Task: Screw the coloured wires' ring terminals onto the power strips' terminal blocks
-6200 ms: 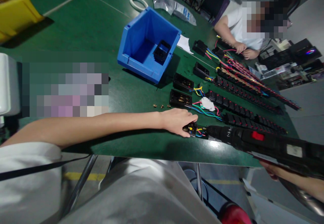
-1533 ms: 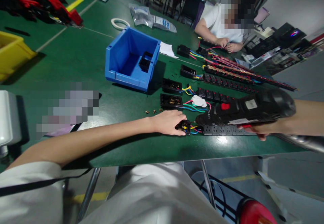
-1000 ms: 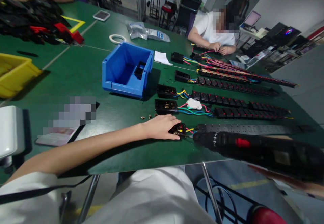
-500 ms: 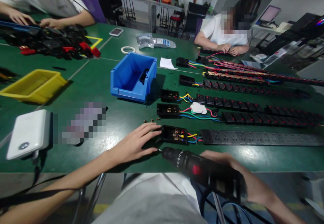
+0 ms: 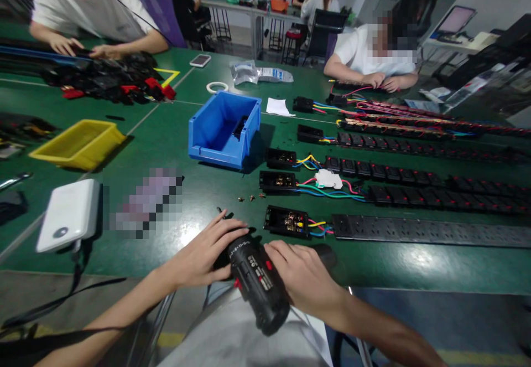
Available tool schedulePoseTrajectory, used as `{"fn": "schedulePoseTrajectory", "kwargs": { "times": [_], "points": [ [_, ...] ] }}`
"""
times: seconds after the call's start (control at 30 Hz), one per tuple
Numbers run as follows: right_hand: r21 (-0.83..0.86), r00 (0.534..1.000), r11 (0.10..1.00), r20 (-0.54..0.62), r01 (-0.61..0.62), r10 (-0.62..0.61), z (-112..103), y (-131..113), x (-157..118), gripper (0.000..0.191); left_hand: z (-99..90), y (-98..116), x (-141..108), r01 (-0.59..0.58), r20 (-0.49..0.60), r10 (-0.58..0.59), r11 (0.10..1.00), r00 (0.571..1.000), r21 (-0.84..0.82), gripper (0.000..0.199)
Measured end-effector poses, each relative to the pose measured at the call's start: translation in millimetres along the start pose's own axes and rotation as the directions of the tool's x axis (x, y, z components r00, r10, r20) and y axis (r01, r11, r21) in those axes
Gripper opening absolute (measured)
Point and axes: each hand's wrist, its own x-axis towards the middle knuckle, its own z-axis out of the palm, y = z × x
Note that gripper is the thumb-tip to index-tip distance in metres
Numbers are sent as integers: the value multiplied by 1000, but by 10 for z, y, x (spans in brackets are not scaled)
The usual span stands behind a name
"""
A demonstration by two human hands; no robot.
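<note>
A black power drill [image 5: 259,278] lies at the near table edge, its nose turned to the upper left. My right hand [image 5: 301,273] is closed around its handle side; a dark rounded end shows beyond my knuckles. My left hand [image 5: 209,248] curls over the drill's front, fingers across the chuck and thumb below. A thin dark tip pokes out past the left fingers. Just beyond my hands is an open black housing [image 5: 286,221] with brass parts inside. Coloured wires join it to a long black socket strip [image 5: 415,229]. Several small brass screws [image 5: 251,198] lie behind the left hand.
More wired socket strips [image 5: 385,170] stretch to the right. A blue bin [image 5: 218,154] holds a black part. To the left are a yellow tray [image 5: 78,148], a white power bank [image 5: 70,215] and a blurred-out flat object [image 5: 147,198]. Co-workers sit across the table.
The drill has swung from pointing left beside the housing to lying before me, nose up-left. My left hand has left the housing's end and come onto the drill's front.
</note>
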Motion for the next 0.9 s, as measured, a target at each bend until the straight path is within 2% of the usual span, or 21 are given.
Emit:
{"fn": "schedulePoseTrajectory", "kwargs": {
  "times": [0.17,0.27,0.37,0.47,0.7,0.8,0.9],
  "points": [
    [-78,991,996,-128,-38,27,139,-100,165,43,4,179,16,-178,-38,180,983,983,49,92],
    [-78,983,996,-180,-44,29,225,-116,258,46,62,297,59,-245,-75,249,968,966,57,94],
    [-66,979,997,-205,-28,14,269,-115,326,45,112,316,96,-231,-97,237,971,967,66,86],
    [-61,976,998,-216,9,-22,255,-101,351,44,122,248,93,-189,-90,194,980,977,61,82],
    [-74,966,988,-211,136,-149,189,-39,267,37,122,104,-15,-193,10,193,975,981,112,76],
    [-60,939,975,-264,213,-222,178,44,189,37,114,63,-58,-191,8,191,974,982,121,77],
    [-60,883,952,-360,300,-301,65,218,124,31,27,34,-79,-203,45,199,971,979,125,77]
  ]
}}
